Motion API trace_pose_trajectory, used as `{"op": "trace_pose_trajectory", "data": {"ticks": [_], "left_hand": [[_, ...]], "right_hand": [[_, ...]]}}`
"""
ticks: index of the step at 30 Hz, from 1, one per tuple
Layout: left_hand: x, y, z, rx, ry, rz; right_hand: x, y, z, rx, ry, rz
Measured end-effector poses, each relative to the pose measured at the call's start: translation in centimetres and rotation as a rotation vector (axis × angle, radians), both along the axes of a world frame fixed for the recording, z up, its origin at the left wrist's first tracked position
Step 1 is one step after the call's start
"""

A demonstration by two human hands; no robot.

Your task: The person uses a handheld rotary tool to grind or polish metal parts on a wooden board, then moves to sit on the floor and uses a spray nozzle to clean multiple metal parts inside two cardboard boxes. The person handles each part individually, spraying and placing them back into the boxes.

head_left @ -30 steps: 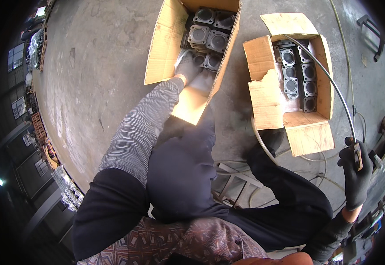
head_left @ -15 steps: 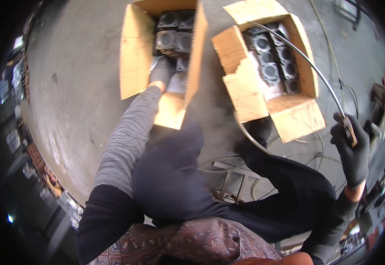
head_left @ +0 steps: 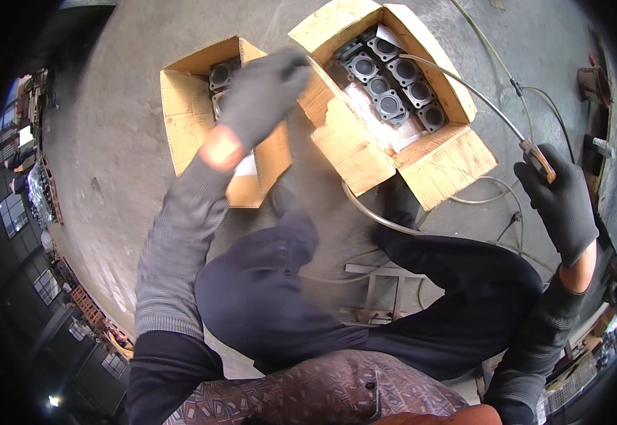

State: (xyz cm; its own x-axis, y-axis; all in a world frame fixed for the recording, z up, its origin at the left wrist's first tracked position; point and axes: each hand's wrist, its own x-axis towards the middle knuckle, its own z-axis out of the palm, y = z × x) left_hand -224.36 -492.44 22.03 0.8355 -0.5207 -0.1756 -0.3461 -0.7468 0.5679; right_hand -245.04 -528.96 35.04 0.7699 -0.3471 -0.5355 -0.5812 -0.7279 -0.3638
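Observation:
My left hand (head_left: 262,95), in a grey glove, is raised over the right side of the left cardboard box (head_left: 188,106). Motion smears its fingers, so whether they hold anything is unclear. Partly hidden beneath it are dark metal castings with round bores (head_left: 221,75). At the right, my gloved right hand (head_left: 560,202) is closed round the tan and metal handle of a long, thin, curved metal rod (head_left: 489,105). The rod's far end reaches over the right cardboard box (head_left: 453,149), where several similar flanged castings (head_left: 389,105) stand in two rows beside white paper.
Thin hoses (head_left: 492,200) loop over the grey concrete floor (head_left: 121,142) at the right. Between my legs is a metal frame (head_left: 386,273). A rusty bucket-like container (head_left: 593,86) stands at the far right. Pallets (head_left: 89,310) line the far left.
My left hand has come up out of the left box and moved right. My right hand still grips the rod's handle. Both boxes appear shifted left as the view has turned.

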Motion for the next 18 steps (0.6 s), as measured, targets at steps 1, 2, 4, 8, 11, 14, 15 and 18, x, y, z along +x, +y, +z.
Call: {"op": "trace_pose_trajectory", "data": {"ticks": [1,2,4,8,11,14,15,18], "left_hand": [[0.1,-2.9,-1.5,-0.193,0.116,-0.132],[0.3,-6.1,-3.7,-0.094,0.269,-0.183],[0.3,-11.0,-8.8,0.112,0.215,-0.363],[-0.7,-16.2,-18.4,0.471,0.199,-0.419],[-2.7,-16.8,-22.8,0.436,0.144,-0.325],[-3.9,-17.1,-24.5,0.314,0.174,-0.193],[-4.1,-17.1,-24.6,0.325,0.142,-0.237],[-4.2,-17.1,-24.2,0.357,0.079,-0.375]], "right_hand": [[0.0,0.0,0.0,0.008,-0.003,0.011],[-0.1,-0.1,0.1,0.014,-0.004,0.019],[-0.3,-0.2,0.2,0.045,-0.012,-0.02],[-0.9,-0.9,0.4,0.063,-0.013,-0.047],[-1.1,-1.4,0.2,0.088,-0.009,-0.056],[-1.2,-2.1,0.0,0.09,-0.027,-0.031],[-1.3,-2.3,0.0,0.091,-0.027,-0.016],[-1.7,-2.9,-0.1,0.097,-0.025,-0.005]]}}
